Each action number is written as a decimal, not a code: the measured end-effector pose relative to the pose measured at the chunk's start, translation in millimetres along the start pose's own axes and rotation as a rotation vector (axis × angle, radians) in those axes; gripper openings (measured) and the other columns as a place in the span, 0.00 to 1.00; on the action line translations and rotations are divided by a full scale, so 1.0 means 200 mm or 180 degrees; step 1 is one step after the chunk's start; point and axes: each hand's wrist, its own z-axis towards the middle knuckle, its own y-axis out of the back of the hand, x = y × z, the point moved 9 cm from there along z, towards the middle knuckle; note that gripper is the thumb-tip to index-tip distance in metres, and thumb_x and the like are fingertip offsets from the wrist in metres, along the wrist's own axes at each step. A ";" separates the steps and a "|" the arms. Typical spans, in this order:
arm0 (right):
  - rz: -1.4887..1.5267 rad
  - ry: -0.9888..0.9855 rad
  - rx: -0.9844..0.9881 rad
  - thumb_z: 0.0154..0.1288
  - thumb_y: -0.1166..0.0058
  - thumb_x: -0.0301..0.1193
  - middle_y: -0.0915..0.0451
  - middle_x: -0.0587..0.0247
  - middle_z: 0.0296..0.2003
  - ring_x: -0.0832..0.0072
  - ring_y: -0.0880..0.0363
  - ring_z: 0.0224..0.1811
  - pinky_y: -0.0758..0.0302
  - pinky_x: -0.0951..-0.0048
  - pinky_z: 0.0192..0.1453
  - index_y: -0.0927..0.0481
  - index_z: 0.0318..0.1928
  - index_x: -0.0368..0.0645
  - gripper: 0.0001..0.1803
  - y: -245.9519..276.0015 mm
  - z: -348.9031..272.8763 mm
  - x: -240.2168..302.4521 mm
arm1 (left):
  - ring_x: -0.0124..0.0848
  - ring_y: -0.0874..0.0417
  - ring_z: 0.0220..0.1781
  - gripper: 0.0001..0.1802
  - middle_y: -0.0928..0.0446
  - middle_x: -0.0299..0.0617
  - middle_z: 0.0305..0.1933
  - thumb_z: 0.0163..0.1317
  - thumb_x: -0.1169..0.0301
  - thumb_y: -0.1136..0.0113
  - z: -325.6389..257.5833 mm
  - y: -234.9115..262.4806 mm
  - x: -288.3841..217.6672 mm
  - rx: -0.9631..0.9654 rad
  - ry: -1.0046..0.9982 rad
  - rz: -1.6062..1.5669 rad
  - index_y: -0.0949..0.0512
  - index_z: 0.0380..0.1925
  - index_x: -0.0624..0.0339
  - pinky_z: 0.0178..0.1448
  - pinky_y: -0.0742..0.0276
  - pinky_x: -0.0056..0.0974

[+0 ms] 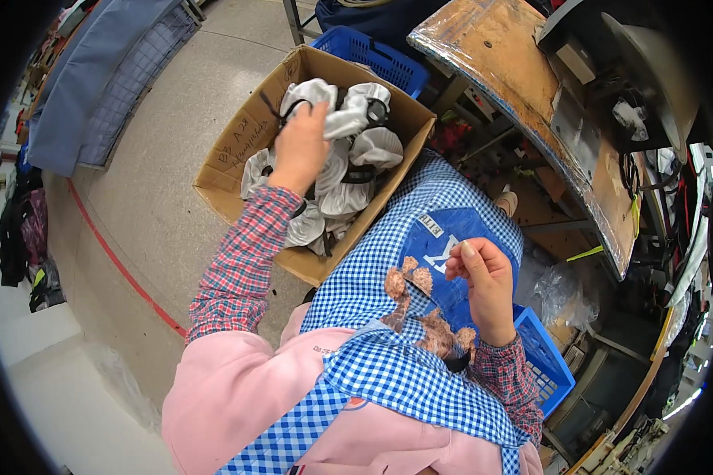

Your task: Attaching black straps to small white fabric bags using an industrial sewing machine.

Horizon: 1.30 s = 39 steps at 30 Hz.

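My left hand [303,150] reaches down into a cardboard box [249,127]. Its slightly blurred fingers close on a whitish fabric bundle [346,122] with black banding at the top of the pile. More such bundles, greyish white with black bands, fill the box around it. Above my lap, my right hand [485,281] is curled, thumb against the fingers; whatever it pinches, if anything, is too small to make out. Just left of and below that hand, fuzzy pinkish-brown pieces [436,332] with rounded lobes lie on my blue checked apron [372,273].
A blue plastic basket [543,360] sits by my right forearm, and another blue crate [372,59] stands behind the box. To the right is a worn wooden worktable [499,51] with plastic-wrapped edges and machine parts. A blue-grey covered rack [103,87] stands far left.
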 end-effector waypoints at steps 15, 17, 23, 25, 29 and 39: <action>-0.0502 0.0251 -0.0100 0.71 0.50 0.32 0.20 0.67 0.30 0.84 0.23 0.31 0.26 0.82 0.38 0.21 0.39 0.36 0.11 0.04 0.00 0.05 | 0.48 0.22 0.38 0.17 0.28 0.52 0.39 0.60 0.72 0.43 -0.05 0.43 -0.13 -0.0794 -0.0343 -0.1140 0.28 0.50 0.57 0.39 0.25 0.46; -0.0452 0.0320 -0.0138 0.71 0.50 0.32 0.20 0.67 0.30 0.84 0.24 0.31 0.26 0.82 0.38 0.21 0.39 0.36 0.11 0.05 0.00 0.08 | 0.43 0.23 0.37 0.15 0.27 0.47 0.38 0.57 0.77 0.43 -0.02 0.64 -0.18 -0.1087 -0.0447 -0.1427 0.25 0.45 0.57 0.41 0.27 0.41; -0.0963 0.1162 -0.0419 0.66 0.45 0.32 0.22 0.61 0.46 0.76 0.22 0.46 0.27 0.76 0.51 0.25 0.51 0.34 0.17 0.04 0.02 0.37 | 0.29 0.29 0.55 0.39 0.29 0.42 0.52 0.48 0.80 0.42 -0.08 0.64 -0.57 0.0651 -0.0873 -0.2838 0.39 0.65 0.59 0.61 0.34 0.32; -0.2014 0.1979 -0.0362 0.62 0.40 0.35 0.28 0.57 0.57 0.71 0.28 0.58 0.32 0.70 0.61 0.32 0.60 0.35 0.29 -0.04 0.00 0.53 | 0.29 0.29 0.55 0.46 0.31 0.44 0.54 0.47 0.81 0.41 -0.16 0.59 -0.78 0.1262 -0.1350 -0.3118 0.47 0.70 0.59 0.61 0.34 0.32; -0.0765 0.1465 0.0254 0.62 0.40 0.38 0.28 0.56 0.56 0.71 0.29 0.58 0.32 0.71 0.60 0.32 0.61 0.37 0.31 -0.06 0.02 0.41 | 0.30 0.30 0.58 0.54 0.36 0.48 0.60 0.47 0.81 0.38 -0.23 0.51 -1.02 0.2148 -0.1382 -0.4003 0.58 0.72 0.56 0.62 0.34 0.33; 0.0490 0.1217 -0.0479 0.71 0.51 0.29 0.23 0.73 0.39 0.88 0.28 0.38 0.30 0.84 0.43 0.25 0.48 0.38 0.10 0.23 0.00 0.28 | 0.23 0.23 0.46 0.29 0.30 0.44 0.57 0.59 0.77 0.40 -0.07 0.34 -0.87 0.1442 0.0186 -0.4735 0.36 0.62 0.62 0.50 0.25 0.28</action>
